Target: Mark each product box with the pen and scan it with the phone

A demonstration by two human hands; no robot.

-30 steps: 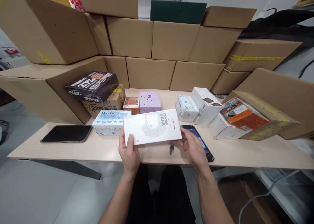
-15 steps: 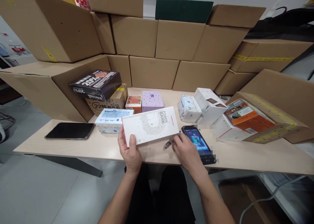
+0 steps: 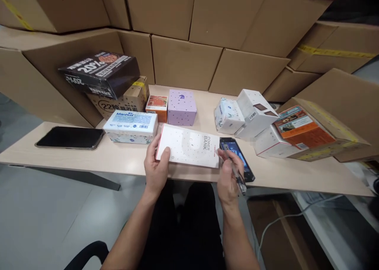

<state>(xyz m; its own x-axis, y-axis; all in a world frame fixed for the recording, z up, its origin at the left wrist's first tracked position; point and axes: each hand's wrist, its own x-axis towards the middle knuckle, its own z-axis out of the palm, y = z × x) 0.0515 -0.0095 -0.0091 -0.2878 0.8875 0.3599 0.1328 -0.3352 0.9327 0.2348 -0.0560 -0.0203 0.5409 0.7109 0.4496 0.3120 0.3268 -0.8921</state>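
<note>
A flat white power bank box with a red edge is tilted above the front of the table. My left hand is closed around its left end, thumb on the top face. A pen lies in my right hand, which is closed near the box's right end; whether those fingers also touch the box, I cannot tell. Behind that hand, a dark handheld device with a lit screen rests on the table, partly covered.
On the left lie a dark phone and a Manhua tissue pack. Behind stand a purple box, an orange box and a black carton. White boxes and an orange-labelled carton stand right. Cardboard boxes wall the back.
My right hand has picked the pen up from the table and turned upward. The power bank box has been lowered and tipped flatter. The view has dipped downward.
</note>
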